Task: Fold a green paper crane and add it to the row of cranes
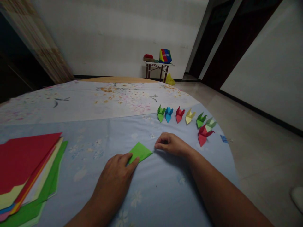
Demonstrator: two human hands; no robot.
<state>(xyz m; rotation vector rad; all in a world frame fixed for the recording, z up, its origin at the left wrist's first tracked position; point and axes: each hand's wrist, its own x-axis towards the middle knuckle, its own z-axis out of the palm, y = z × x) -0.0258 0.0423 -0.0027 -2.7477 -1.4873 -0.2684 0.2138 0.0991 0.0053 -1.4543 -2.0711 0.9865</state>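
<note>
A small green folded paper [141,152] lies on the blue flowered cloth, its corners pointing away and to the right. My left hand [118,168] grips its near left edge, with the thumb and fingertips pressed onto it. Just past the paper's right corner is my right hand [170,144], its fingers curled into a pinch with a small gap to the paper. Nothing shows between those fingers. Beyond the right hand stand several folded paper cranes, among them a blue crane [168,114], a yellow crane [189,116] and a nearer red crane [204,135].
A stack of coloured paper sheets [28,157], red on top, lies at the left. The round table's cloth [132,126] ends in a curved edge at the right, where a blue item [223,138] sits. A small side table [157,64] stands against the wall.
</note>
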